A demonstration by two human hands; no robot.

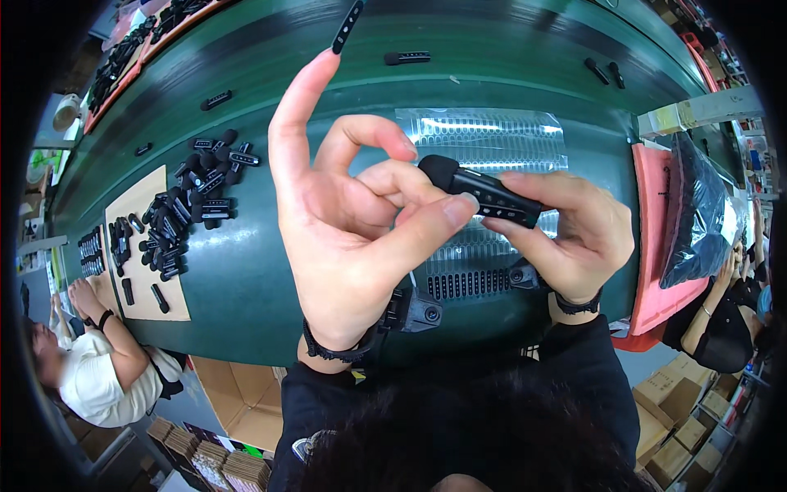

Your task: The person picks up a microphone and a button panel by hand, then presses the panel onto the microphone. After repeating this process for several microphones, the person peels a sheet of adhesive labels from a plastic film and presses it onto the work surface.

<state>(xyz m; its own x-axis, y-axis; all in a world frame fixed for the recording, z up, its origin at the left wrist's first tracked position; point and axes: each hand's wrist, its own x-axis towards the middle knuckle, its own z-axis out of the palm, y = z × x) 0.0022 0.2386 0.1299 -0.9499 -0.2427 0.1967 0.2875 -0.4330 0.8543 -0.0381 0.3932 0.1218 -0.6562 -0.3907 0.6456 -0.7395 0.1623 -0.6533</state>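
Observation:
Both my hands hold one small black clip-on microphone with a round foam tip, above the green table. My left hand pinches its foam end between thumb and curled fingers. The left index finger stretches upward, and a narrow black sticker with pale marks clings to its fingertip. At the plain end, my right hand grips the body between thumb and fingers. Beneath the hands lies a clear sticker sheet; a row of black stickers shows along its near edge, partly covered by my wrists.
Similar microphones are heaped at left, partly on cardboard. Single ones lie farther back. A pink tray with a dark plastic bag stands at right. People sit at both sides; an open carton is below left.

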